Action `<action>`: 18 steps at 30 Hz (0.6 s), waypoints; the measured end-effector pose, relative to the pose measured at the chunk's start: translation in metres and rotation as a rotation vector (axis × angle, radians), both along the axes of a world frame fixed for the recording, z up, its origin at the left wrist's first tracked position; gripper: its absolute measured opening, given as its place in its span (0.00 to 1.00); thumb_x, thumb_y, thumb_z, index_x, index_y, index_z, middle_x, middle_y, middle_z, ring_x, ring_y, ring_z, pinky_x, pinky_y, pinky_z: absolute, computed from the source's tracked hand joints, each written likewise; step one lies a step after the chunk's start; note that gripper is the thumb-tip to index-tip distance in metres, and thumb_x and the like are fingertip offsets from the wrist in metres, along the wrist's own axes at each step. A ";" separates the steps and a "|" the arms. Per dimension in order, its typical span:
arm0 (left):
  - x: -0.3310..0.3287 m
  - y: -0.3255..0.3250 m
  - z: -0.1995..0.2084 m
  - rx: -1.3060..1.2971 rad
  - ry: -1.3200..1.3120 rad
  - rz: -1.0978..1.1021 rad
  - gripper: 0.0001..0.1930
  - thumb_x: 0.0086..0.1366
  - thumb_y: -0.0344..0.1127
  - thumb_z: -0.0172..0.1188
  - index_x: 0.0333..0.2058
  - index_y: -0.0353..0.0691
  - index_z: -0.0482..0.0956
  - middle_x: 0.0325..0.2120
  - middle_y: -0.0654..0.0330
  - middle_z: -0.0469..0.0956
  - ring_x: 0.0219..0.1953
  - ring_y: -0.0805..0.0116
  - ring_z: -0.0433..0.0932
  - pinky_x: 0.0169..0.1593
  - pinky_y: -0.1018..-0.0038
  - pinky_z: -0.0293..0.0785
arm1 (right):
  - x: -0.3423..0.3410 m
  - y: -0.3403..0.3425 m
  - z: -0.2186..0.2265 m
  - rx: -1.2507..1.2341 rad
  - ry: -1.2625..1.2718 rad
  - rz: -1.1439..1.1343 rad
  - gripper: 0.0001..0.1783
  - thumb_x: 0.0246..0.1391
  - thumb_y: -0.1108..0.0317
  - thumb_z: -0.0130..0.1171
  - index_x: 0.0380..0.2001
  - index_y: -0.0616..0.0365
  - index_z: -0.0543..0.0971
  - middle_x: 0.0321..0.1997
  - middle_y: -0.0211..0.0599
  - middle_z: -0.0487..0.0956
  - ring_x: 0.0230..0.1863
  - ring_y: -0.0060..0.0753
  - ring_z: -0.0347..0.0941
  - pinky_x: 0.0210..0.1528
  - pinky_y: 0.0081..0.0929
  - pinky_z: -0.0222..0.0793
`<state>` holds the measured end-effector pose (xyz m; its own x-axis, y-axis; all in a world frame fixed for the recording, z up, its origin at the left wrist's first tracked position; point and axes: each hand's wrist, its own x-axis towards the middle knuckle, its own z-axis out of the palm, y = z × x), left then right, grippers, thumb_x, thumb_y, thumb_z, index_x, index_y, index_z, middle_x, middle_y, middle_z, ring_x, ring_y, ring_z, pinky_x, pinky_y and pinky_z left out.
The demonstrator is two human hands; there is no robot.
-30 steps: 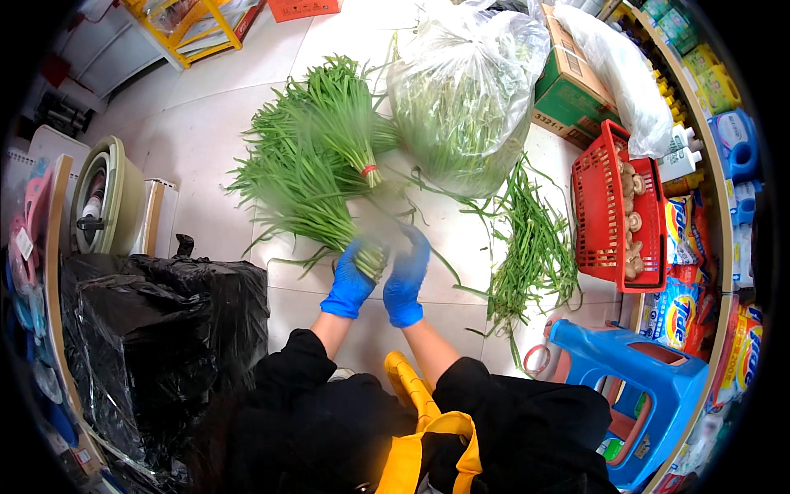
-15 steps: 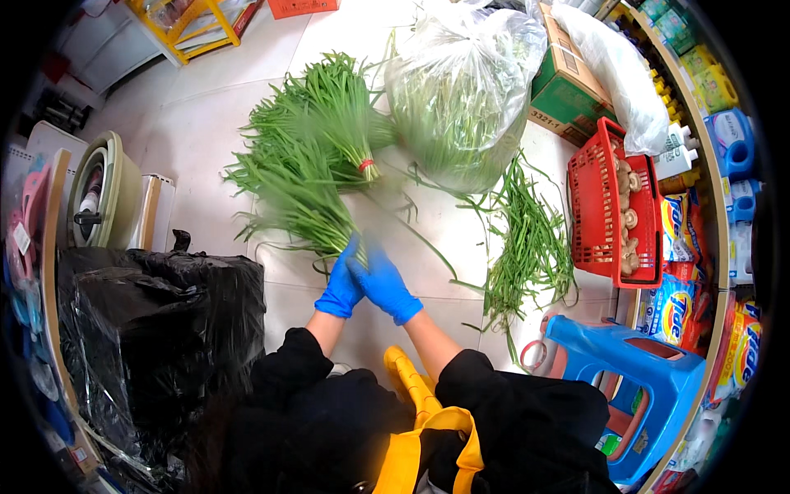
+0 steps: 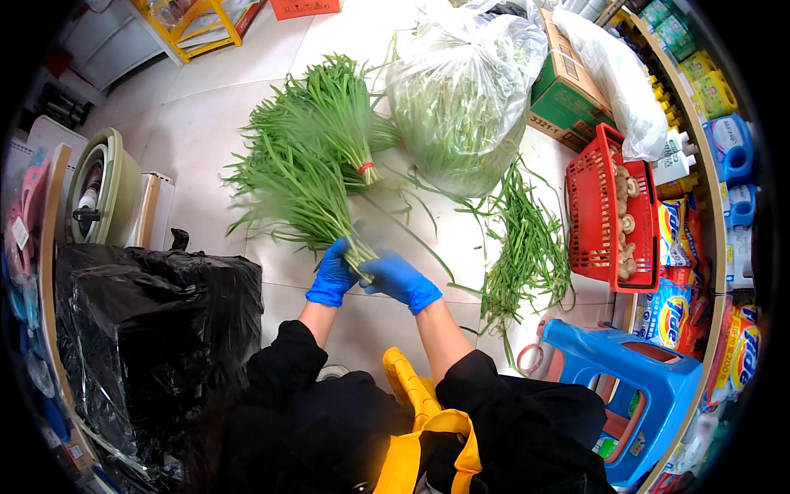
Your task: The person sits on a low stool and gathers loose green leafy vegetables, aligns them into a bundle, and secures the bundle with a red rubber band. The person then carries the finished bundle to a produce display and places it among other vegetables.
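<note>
Your left hand point(image 3: 332, 274) and right hand point(image 3: 401, 279), both blue-gloved, close around the stem end of a green stalk bundle point(image 3: 298, 193) on the floor; its leaves blur. A tied bundle point(image 3: 344, 123), clear bag of greens point(image 3: 461, 90) and black bag point(image 3: 148, 329) crowd around.

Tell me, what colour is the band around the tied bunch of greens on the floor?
Red. The band around the tied bunch of greens shows best in the head view.

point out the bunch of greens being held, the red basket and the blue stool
bunch of greens point(image 3: 300, 193), head view, on its leafy middle
red basket point(image 3: 594, 210), head view, on its left wall
blue stool point(image 3: 629, 362), head view, on its seat
</note>
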<state>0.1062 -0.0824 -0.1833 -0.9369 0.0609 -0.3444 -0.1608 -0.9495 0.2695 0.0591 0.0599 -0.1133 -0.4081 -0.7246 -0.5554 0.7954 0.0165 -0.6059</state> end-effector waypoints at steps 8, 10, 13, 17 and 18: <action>0.001 0.006 -0.003 -0.061 -0.340 0.134 0.12 0.52 0.32 0.51 0.38 0.41 0.69 0.29 0.58 0.72 0.35 0.59 0.73 0.43 0.61 0.69 | 0.002 -0.005 0.002 0.508 0.912 -0.326 0.21 0.44 0.55 0.57 0.39 0.56 0.74 0.37 0.44 0.75 0.35 0.40 0.72 0.35 0.30 0.68; 0.006 -0.001 -0.033 -0.081 -0.271 0.067 0.13 0.52 0.32 0.52 0.37 0.38 0.69 0.30 0.56 0.72 0.34 0.58 0.73 0.43 0.61 0.69 | 0.007 -0.019 0.017 0.588 1.044 -0.207 0.15 0.43 0.57 0.58 0.32 0.55 0.77 0.31 0.41 0.77 0.33 0.39 0.74 0.34 0.31 0.68; -0.002 0.003 0.009 -0.073 -0.294 0.006 0.12 0.51 0.32 0.52 0.35 0.37 0.70 0.30 0.57 0.74 0.33 0.63 0.74 0.40 0.67 0.71 | -0.004 -0.016 -0.034 0.524 1.034 -0.184 0.12 0.43 0.59 0.57 0.26 0.58 0.78 0.24 0.40 0.77 0.27 0.39 0.74 0.31 0.31 0.68; 0.002 0.000 -0.010 -0.134 -0.363 0.028 0.10 0.50 0.31 0.52 0.33 0.37 0.72 0.28 0.58 0.74 0.31 0.66 0.74 0.37 0.70 0.72 | 0.009 -0.028 -0.009 0.629 0.934 -0.142 0.12 0.45 0.59 0.55 0.28 0.56 0.78 0.23 0.43 0.77 0.26 0.42 0.74 0.30 0.31 0.68; 0.002 0.000 -0.016 -0.137 -0.354 0.041 0.10 0.50 0.31 0.53 0.33 0.37 0.72 0.28 0.58 0.74 0.31 0.65 0.74 0.36 0.70 0.72 | 0.010 -0.030 -0.005 0.718 0.958 -0.105 0.13 0.45 0.59 0.55 0.29 0.56 0.78 0.23 0.43 0.77 0.26 0.42 0.74 0.30 0.31 0.68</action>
<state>0.1078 -0.0821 -0.1998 -0.7591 -0.0435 -0.6495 -0.2292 -0.9160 0.3292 0.0686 0.0297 -0.1184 -0.9145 -0.3124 -0.2570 0.0441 0.5545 -0.8310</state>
